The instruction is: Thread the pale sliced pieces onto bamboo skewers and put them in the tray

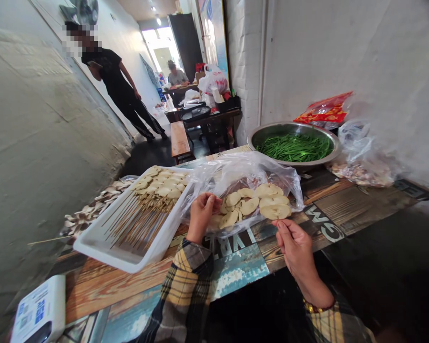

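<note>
My right hand (296, 247) pinches the lower end of a skewer threaded with several thin, pale round slices (274, 205), held upright over the front edge of a clear plastic bag (289, 178). Loose pale slices (249, 206) of the same kind lie inside the spread bag. My left hand (203, 214) is over the bag's left side, thumb and fingers closed together; what they hold, if anything, is hidden. To the left, a white plastic tray (119, 264) contains rows of filled skewers (160, 183), their bare sticks pointing toward me.
Behind the bag stands a metal bowl (252, 138) of cut green stalks. Plastic bags (364, 162) lie right of it. Mushroom-like pieces (89, 209) lie beyond the tray, and a white box-shaped device (39, 309) sits front left. A person (117, 81) stands in the background; another sits farther back.
</note>
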A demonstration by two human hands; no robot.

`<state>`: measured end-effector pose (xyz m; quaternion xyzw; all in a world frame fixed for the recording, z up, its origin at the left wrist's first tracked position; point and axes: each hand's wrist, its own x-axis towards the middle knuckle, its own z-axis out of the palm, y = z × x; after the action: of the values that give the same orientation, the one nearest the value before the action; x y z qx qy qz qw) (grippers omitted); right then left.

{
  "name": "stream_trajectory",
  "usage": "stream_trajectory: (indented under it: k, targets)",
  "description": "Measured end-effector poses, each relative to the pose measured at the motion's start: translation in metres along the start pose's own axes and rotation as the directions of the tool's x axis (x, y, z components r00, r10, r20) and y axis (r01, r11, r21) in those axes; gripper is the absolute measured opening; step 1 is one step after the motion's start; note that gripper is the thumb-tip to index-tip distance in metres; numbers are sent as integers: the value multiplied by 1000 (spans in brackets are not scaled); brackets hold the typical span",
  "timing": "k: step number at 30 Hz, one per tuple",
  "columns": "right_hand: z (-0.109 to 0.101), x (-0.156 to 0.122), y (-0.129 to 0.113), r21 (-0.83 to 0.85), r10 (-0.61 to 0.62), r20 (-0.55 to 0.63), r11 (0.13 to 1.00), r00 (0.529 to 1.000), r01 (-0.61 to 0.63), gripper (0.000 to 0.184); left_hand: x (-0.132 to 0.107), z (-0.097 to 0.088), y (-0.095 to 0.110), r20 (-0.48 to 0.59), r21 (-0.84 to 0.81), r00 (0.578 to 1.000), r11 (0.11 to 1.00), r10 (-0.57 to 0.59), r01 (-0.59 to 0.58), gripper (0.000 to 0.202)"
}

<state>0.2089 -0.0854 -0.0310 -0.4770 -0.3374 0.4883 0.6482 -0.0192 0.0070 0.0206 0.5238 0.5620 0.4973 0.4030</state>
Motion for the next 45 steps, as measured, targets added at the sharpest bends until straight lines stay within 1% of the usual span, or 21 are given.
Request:
stream_trajectory:
  k: [2,3,5,6,7,9,10,12,15,18,20,22,25,27,29,32,35,39,45]
  targets:
    - [0,0,0,3,-2,2,1000,1000,2,33,2,-1,-3,35,232,997,970,65,-72,26]
    - [0,0,0,2,-1,3,1000,1000,1,33,2,-2,-4,65,359,993,927,96,-113,26]
    - [0,-1,0,-3,0,5,1000,1000,0,33,-1,-2,-3,158,569,979,799,130,-197,24]
    - [0,-1,-1,-6,-1,7,1000,1000,1,33,-3,-2,-2,209,636,969,734,132,-238,23]
    - [0,-1,-1,-9,-3,10,1000,1000,3,34,-5,-2,-1,255,679,958,682,128,-272,22]
    - [1,-1,-2,-16,-5,14,1000,1000,5,34,-9,-1,0,320,720,940,616,115,-320,20]
    - [1,-1,-2,-18,-5,15,1000,1000,5,35,-10,-1,0,337,726,935,602,109,-332,18]
    - [1,0,-2,-24,-2,12,1000,1000,2,35,-11,-1,-2,360,716,928,609,95,-340,12]
    - [0,1,0,-30,-4,10,1000,1000,4,34,-7,-1,-4,366,669,926,668,88,-327,6]
    - [0,1,2,-48,-5,10,999,1000,6,35,-3,-2,-3,338,603,938,747,80,-281,8]
    - [0,1,2,-57,-5,11,998,1000,5,36,-1,-3,-2,312,526,946,813,89,-250,9]
    - [-1,1,2,-58,-5,19,998,1000,6,36,0,-4,-1,271,434,956,871,115,-228,9]
    - [0,1,1,-55,0,21,998,1000,1,36,2,-5,-3,178,336,975,924,129,-184,9]
    - [0,1,1,-48,2,22,999,1000,-1,35,3,-4,-4,129,255,986,958,104,-134,12]
    - [0,0,1,-51,8,43,999,999,-6,34,3,-3,-3,119,124,991,990,56,-71,23]
    - [-1,0,1,-90,22,97,996,995,-13,33,-2,-1,3,180,-72,983,997,-22,36,41]
    - [-2,0,2,-146,23,146,989,989,-2,34,-7,1,9,237,-185,970,977,-57,102,46]
    - [-3,0,0,-163,48,206,987,977,-14,33,-8,3,9,226,-283,973,952,-55,119,43]
    - [1,-8,-4,-183,112,313,981,943,-55,33,-5,1,2,162,-402,985,908,-56,118,27]
